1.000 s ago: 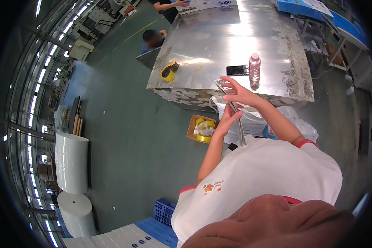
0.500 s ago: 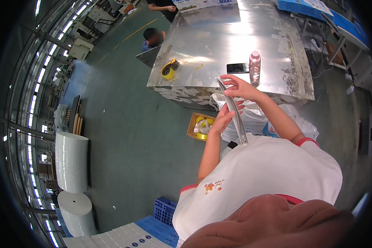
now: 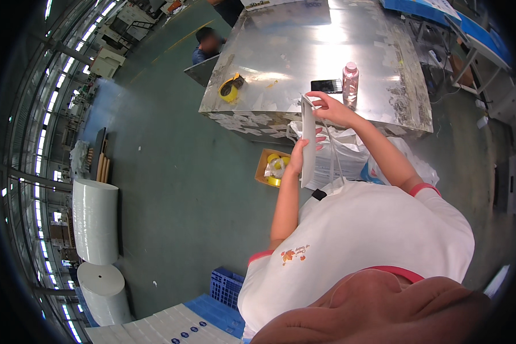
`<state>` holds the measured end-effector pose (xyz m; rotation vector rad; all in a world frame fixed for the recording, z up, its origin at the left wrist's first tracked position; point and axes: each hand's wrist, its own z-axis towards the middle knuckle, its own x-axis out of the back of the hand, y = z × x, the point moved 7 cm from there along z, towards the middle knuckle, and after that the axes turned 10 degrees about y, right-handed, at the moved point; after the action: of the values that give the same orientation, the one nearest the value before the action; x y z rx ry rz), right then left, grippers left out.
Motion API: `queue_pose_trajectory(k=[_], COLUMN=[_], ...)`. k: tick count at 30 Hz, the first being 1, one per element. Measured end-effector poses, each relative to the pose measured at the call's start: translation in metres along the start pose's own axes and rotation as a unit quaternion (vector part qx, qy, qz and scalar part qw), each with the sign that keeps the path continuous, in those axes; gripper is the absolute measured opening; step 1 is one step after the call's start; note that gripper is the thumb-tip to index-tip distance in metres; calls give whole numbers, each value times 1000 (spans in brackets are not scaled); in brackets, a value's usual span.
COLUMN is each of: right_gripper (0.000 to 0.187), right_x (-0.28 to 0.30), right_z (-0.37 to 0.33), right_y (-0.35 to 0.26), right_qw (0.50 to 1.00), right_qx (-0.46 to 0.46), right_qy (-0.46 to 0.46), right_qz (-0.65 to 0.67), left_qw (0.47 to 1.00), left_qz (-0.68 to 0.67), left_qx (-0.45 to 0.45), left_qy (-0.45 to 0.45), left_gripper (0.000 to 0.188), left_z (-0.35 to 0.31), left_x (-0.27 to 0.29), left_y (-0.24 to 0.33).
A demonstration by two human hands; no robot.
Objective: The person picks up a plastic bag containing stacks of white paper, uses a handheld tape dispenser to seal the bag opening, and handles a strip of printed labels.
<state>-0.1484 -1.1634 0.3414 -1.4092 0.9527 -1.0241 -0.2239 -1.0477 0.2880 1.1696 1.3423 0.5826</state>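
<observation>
**Sheet stands on edge between your hands**

You hold a thin white sheet (image 3: 308, 143) edge-on in front of your chest, just short of the steel tabletop (image 3: 304, 51). Your right hand (image 3: 332, 109) has its grip pinched on the top end, and your left hand (image 3: 298, 160) has its grip pressed against the lower part, thumb side toward you. A second ago your two hands were close together around the piece, with its lower end slanting toward your body; now they are spread apart along its length and it stands more upright, so you seem to have it stretched out and squared up in the air, not yet set down on anything.

By count, on the tabletop: one pink bottle (image 3: 350, 80), upright near the front edge; one dark phone (image 3: 326, 86) lying flat just left of it; and one yellow tape dispenser (image 3: 230, 90) well apart at the left corner. Under the front edge sits one cardboard box (image 3: 268, 169) with yellow tape rolls in it, and beside it white plastic bags (image 3: 350, 155), too bunched to count. Two big white rolls (image 3: 94, 221) stand on the green floor (image 3: 166, 189) to your left. One other person (image 3: 206, 46) is at the tabletop's far left side.
</observation>
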Motion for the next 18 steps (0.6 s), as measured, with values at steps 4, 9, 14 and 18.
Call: queue_pose_trajectory(k=[4,9,14,18], right_gripper=[64,71,57,41], right_x=[10,7,-4,-19], right_z=[3,-6,-8,-41], right_y=[10,17,64,56], right_qw=[996,985,921,882], right_qx=[-49,-147,-196,-217], right_qy=[15,-71,-156,-173], right_qz=[-66,50,297,381], left_qw=[995,987,989,991], left_qz=[98,155,133,62], left_qx=[-8,2,-13,-20], left_qy=[30,32,61,119], left_gripper=[53,48,49,50], left_z=[4,2,5,8], left_x=[22,37,37,50], left_y=[-4,0,6,3])
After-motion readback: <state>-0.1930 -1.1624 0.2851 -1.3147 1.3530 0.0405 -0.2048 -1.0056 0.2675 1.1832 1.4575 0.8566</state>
